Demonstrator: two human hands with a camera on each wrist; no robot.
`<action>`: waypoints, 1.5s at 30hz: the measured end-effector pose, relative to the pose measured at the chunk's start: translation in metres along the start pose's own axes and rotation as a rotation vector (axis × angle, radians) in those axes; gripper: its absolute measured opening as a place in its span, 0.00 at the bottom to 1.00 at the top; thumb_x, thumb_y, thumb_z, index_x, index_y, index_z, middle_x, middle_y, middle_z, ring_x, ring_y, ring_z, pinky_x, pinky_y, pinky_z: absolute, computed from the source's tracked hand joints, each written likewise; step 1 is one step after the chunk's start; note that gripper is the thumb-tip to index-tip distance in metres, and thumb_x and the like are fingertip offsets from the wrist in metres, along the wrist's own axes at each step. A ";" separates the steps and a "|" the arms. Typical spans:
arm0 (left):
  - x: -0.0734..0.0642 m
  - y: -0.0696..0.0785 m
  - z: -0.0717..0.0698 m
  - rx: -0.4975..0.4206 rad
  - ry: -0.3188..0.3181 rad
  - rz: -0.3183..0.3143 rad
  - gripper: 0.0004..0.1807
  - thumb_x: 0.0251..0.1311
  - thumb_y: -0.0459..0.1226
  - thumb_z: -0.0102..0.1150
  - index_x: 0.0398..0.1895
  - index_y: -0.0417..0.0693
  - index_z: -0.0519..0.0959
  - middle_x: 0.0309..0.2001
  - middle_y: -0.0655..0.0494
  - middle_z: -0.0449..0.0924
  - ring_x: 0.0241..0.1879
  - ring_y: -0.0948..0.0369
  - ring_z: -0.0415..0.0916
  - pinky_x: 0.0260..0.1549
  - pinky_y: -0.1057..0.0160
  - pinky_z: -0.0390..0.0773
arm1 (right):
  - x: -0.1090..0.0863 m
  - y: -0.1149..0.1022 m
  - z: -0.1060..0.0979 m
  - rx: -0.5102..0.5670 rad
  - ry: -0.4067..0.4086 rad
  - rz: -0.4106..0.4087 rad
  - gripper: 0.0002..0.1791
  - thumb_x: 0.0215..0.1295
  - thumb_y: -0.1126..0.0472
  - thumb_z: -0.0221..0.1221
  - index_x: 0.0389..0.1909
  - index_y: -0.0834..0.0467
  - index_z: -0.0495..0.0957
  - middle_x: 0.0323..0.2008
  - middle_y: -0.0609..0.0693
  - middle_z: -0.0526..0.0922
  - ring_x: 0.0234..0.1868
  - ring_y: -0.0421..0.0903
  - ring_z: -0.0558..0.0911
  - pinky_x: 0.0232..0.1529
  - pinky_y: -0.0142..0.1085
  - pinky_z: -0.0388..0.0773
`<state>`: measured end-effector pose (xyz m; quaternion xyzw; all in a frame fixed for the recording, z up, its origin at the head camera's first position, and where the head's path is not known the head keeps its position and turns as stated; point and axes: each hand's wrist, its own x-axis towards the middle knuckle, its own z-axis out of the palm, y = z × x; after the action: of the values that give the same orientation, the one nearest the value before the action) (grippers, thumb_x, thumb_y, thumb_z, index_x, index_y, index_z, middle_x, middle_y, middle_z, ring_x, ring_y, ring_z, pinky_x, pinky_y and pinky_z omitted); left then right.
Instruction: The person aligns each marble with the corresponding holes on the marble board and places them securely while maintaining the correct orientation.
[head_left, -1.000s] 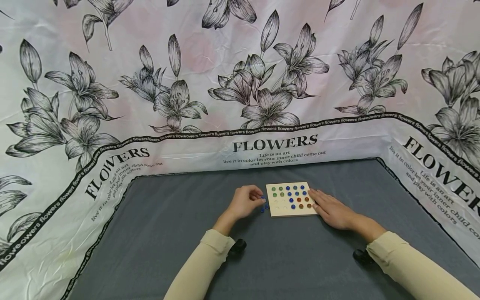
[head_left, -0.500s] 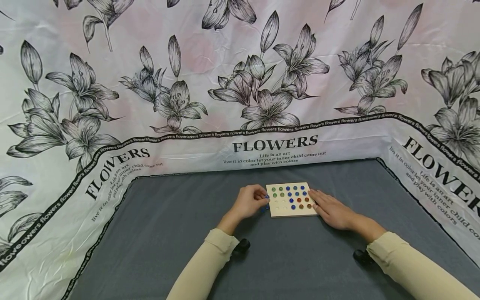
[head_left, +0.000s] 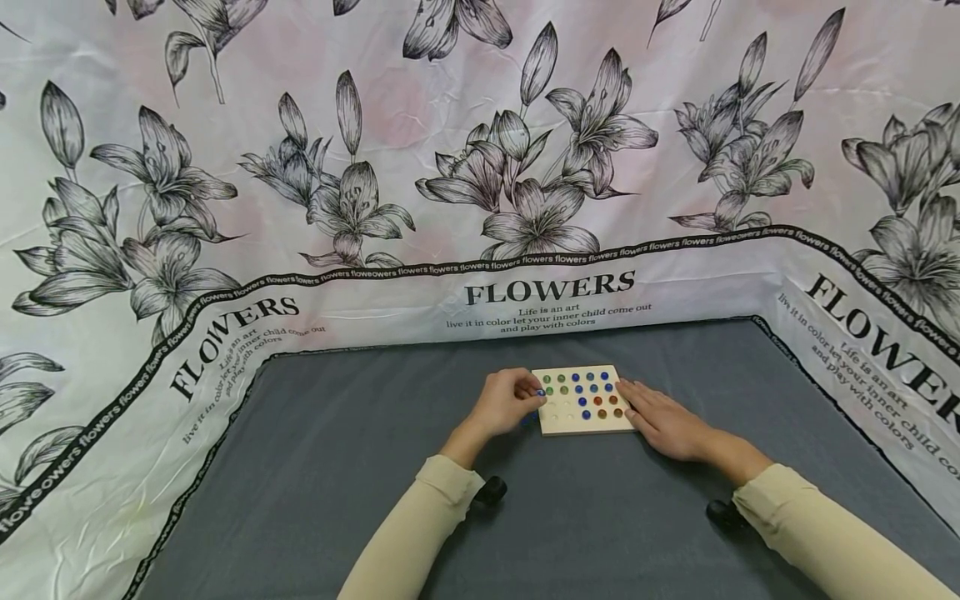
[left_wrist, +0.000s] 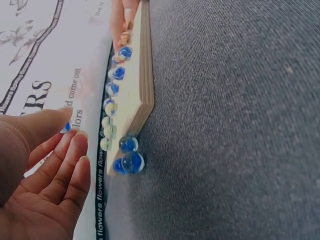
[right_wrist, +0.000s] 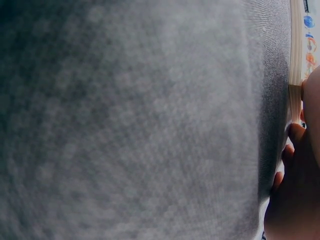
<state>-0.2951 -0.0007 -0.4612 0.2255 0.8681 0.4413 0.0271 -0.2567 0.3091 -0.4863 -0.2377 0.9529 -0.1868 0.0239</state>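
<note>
A pale wooden board (head_left: 562,423) with rows of round hollows lies on the grey cloth; green, blue and orange marbles fill most hollows, while several at its near left are bare. Between thumb and forefinger my left hand (head_left: 500,404) pinches a blue marble (left_wrist: 66,127), held up at the board's left edge. The other left fingers are loosely bent. Loose blue marbles (left_wrist: 131,159) sit against the board's left side, partly hidden by the hand in the head view. With fingers extended, my right hand (head_left: 667,423) rests along the board's right edge.
Grey cloth (head_left: 337,467) covers the table around the board. A white flower-printed sheet (head_left: 375,308) rises behind and along both sides. Dark wrist cameras (head_left: 491,492) are worn below each sleeve cuff.
My left hand has moved slightly right, bringing the pinched blue marble from beside the board to over its left edge. The right hand and the board have stayed put.
</note>
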 end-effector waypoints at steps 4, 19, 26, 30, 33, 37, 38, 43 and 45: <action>0.002 0.002 0.002 -0.010 -0.006 0.010 0.10 0.67 0.35 0.67 0.46 0.38 0.84 0.36 0.54 0.83 0.33 0.65 0.78 0.32 0.67 0.78 | 0.000 0.002 0.001 0.012 0.005 -0.006 0.32 0.84 0.52 0.44 0.78 0.67 0.56 0.77 0.67 0.57 0.76 0.70 0.56 0.71 0.65 0.54; 0.010 0.006 0.010 0.008 -0.007 0.033 0.06 0.65 0.34 0.69 0.42 0.42 0.85 0.36 0.54 0.84 0.33 0.65 0.78 0.35 0.67 0.78 | 0.001 -0.002 -0.002 0.019 -0.006 0.004 0.32 0.84 0.52 0.44 0.78 0.67 0.55 0.77 0.67 0.56 0.76 0.70 0.55 0.71 0.65 0.54; 0.013 0.009 0.014 -0.006 -0.007 0.031 0.05 0.64 0.34 0.69 0.40 0.42 0.85 0.34 0.55 0.83 0.31 0.66 0.77 0.33 0.68 0.78 | 0.002 -0.001 -0.002 0.010 -0.008 0.003 0.32 0.84 0.53 0.44 0.78 0.67 0.55 0.78 0.67 0.56 0.77 0.70 0.55 0.72 0.65 0.54; 0.015 0.009 0.017 0.000 -0.009 0.031 0.06 0.64 0.34 0.70 0.41 0.41 0.85 0.33 0.55 0.83 0.31 0.67 0.76 0.32 0.69 0.78 | 0.002 0.001 -0.002 0.014 -0.004 0.000 0.32 0.84 0.53 0.44 0.78 0.67 0.55 0.78 0.67 0.56 0.77 0.70 0.55 0.72 0.65 0.53; 0.018 0.009 0.021 0.022 -0.016 0.028 0.06 0.64 0.34 0.70 0.41 0.40 0.84 0.33 0.56 0.82 0.31 0.67 0.76 0.32 0.70 0.78 | 0.001 0.001 -0.002 0.023 -0.005 0.003 0.32 0.84 0.53 0.43 0.78 0.67 0.55 0.78 0.67 0.55 0.77 0.70 0.54 0.72 0.65 0.52; 0.021 0.010 0.026 0.057 -0.033 0.021 0.07 0.64 0.33 0.70 0.41 0.40 0.84 0.33 0.56 0.82 0.31 0.68 0.76 0.32 0.71 0.77 | 0.000 0.002 0.000 0.033 -0.009 0.003 0.32 0.84 0.52 0.43 0.79 0.66 0.54 0.78 0.67 0.54 0.77 0.70 0.54 0.72 0.66 0.51; 0.021 0.010 0.027 0.067 -0.037 0.019 0.07 0.64 0.33 0.70 0.41 0.40 0.84 0.33 0.56 0.82 0.31 0.68 0.76 0.32 0.71 0.77 | 0.000 0.003 0.000 0.038 -0.006 0.000 0.32 0.84 0.51 0.43 0.79 0.66 0.54 0.78 0.67 0.55 0.77 0.70 0.54 0.72 0.66 0.51; 0.023 0.012 0.031 0.101 -0.043 0.017 0.06 0.64 0.32 0.69 0.40 0.39 0.85 0.32 0.56 0.82 0.30 0.68 0.75 0.32 0.71 0.76 | 0.000 0.009 0.006 0.034 0.026 -0.039 0.32 0.84 0.52 0.44 0.78 0.67 0.56 0.77 0.69 0.57 0.75 0.72 0.56 0.69 0.68 0.53; 0.023 0.014 0.032 0.109 -0.042 0.012 0.05 0.64 0.32 0.69 0.40 0.39 0.85 0.32 0.56 0.82 0.30 0.67 0.75 0.32 0.71 0.76 | 0.000 0.012 0.009 0.032 0.028 -0.044 0.32 0.84 0.52 0.43 0.78 0.66 0.55 0.77 0.69 0.56 0.75 0.72 0.55 0.70 0.67 0.52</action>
<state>-0.3030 0.0403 -0.4665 0.2408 0.8888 0.3888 0.0304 -0.2613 0.3161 -0.4992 -0.2553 0.9446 -0.2058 0.0103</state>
